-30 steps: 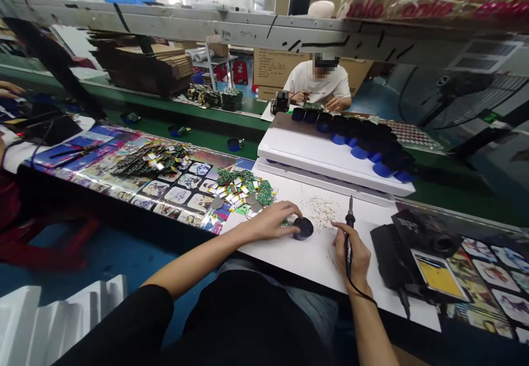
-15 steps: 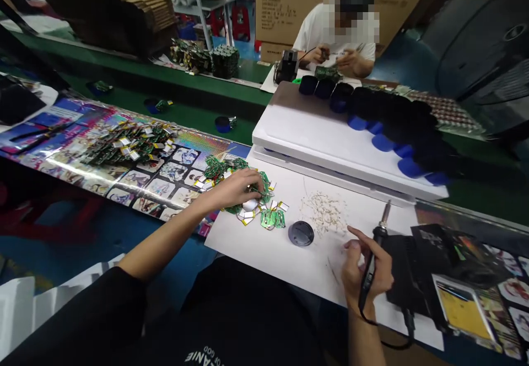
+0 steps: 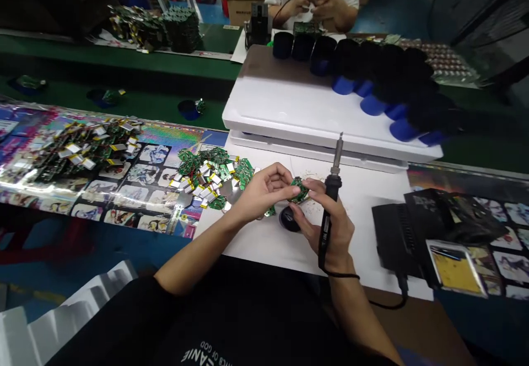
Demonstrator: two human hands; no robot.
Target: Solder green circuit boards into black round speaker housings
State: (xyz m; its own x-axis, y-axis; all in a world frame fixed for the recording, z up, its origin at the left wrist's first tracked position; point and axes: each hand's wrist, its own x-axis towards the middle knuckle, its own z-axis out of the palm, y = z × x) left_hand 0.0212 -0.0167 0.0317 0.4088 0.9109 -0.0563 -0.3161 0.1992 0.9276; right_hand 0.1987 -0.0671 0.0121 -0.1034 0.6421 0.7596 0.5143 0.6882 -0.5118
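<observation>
The left hand [image 3: 264, 190] and right hand [image 3: 340, 229] pinch one small green circuit board [image 3: 298, 189] between them, near one round dark cap [image 3: 288, 220], the right also gripping one metal-tipped soldering iron [image 3: 332, 187], with three blue cups [image 3: 188, 111] beyond.

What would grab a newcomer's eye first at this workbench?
Probably the soldering iron slanting up from the right hand, whose fingers meet the left hand at a small green circuit board. Beyond them, dark and blue round cases crowd a white slab. Left of both hands, green boards lie piled.
</observation>
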